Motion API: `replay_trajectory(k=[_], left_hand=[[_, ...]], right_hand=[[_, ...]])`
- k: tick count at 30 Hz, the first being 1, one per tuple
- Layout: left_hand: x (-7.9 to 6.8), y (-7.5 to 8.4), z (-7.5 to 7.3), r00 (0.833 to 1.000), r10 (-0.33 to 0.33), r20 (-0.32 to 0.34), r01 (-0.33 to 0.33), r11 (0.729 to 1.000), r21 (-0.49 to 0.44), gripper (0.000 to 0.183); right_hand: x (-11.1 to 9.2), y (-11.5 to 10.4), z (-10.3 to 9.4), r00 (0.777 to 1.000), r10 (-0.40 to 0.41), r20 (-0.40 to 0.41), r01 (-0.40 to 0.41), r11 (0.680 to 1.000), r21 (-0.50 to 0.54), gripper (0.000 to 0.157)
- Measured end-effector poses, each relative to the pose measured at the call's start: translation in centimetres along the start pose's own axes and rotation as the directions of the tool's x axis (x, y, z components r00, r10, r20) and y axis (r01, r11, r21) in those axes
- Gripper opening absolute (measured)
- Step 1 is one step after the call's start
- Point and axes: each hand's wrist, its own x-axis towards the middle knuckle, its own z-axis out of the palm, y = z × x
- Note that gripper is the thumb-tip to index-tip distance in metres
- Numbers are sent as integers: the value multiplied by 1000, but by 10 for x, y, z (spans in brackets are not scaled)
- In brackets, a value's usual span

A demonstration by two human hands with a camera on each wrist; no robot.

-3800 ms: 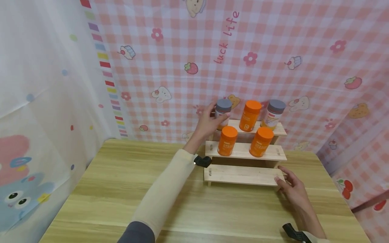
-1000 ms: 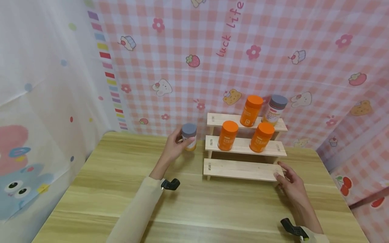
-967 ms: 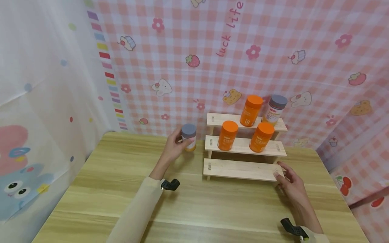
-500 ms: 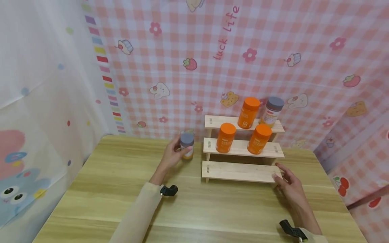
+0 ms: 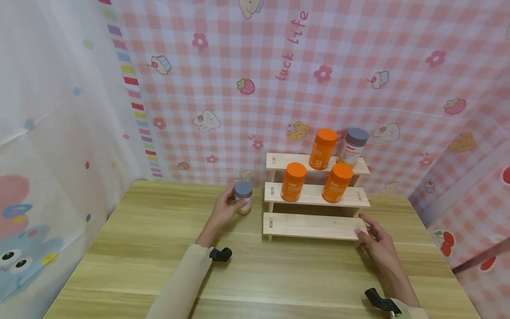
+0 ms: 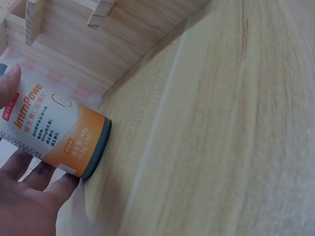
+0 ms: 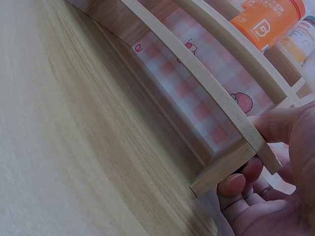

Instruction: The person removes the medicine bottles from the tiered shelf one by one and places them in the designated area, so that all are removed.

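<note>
1. Since the frame of 3.8 s ago, the left grip (image 5: 224,212) and its gray-capped bottle (image 5: 244,195) have come away from the 10 o'clock end of the rack (image 5: 314,195); now the bottle is at the rack's 9 o'clock, just beside it and not touching
2. Against one second ago the bottle is lower beside the rack; it looks upright, and the left wrist view shows its base close to the surface (image 5: 255,274), though I cannot tell whether they touch
3. The left grip is curled round the bottle, thumb on one side, fingers on the other
4. The right grip (image 5: 377,243) pinches the 4 o'clock end of the lowest step (image 5: 311,226), thumb above and fingertips underneath, as in the earlier frames
5. Four bottles keep their places: an orange bottle (image 5: 322,149) and a second gray-capped one (image 5: 352,148) on the top step (image 5: 288,161), two orange ones (image 5: 294,182) on the middle step
6. The surface's far edge, at 12 o'clock, runs close behind the left grip, with checked cloth (image 5: 223,106) beyond
7. Only a narrow strip parts the held bottle from the rack; wider room lies toward 8 and 6 o'clock, along the lowest step's bare top, and at the top step's 10 o'clock end
</note>
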Motion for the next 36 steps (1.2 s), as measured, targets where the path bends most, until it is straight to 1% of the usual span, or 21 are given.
replay_trajectory(k=[3, 10, 15, 19, 23, 26, 29, 36], left_hand=[[0, -2, 0, 1000, -13, -2, 13, 1000, 4, 66], [3, 0, -2, 1000, -1, 27, 1, 1000, 0, 62], [2, 4, -5, 999, -41, 31, 41, 999, 2, 70], [2, 8, -8, 998, -51, 34, 51, 999, 0, 74], [3, 15, -13, 999, -33, 40, 33, 999, -21, 71], [5, 23, -16, 999, -7, 35, 8, 1000, -21, 71], [5, 33, -18, 999, 24, 23, -23, 1000, -14, 73], [8, 52, -17, 995, 103, 3, -103, 995, -16, 73]], right_hand=[[0, 0, 0, 1000, 0, 5, 0, 1000, -2, 64], [4, -1, -1, 1000, -15, 1, 15, 1000, -2, 63], [6, 1, -1, 1000, -9, 14, 9, 1000, 22, 62], [8, 2, 0, 1000, 3, 14, -3, 999, 32, 62], [8, 0, 0, 1000, 15, 12, -15, 1000, 18, 64], [8, -1, -1, 1000, 15, 14, -15, 1000, -1, 65], [8, -1, -1, 1000, 22, 15, -22, 1000, -9, 65], [4, 2, -2, 999, 30, 18, -31, 999, 11, 65]])
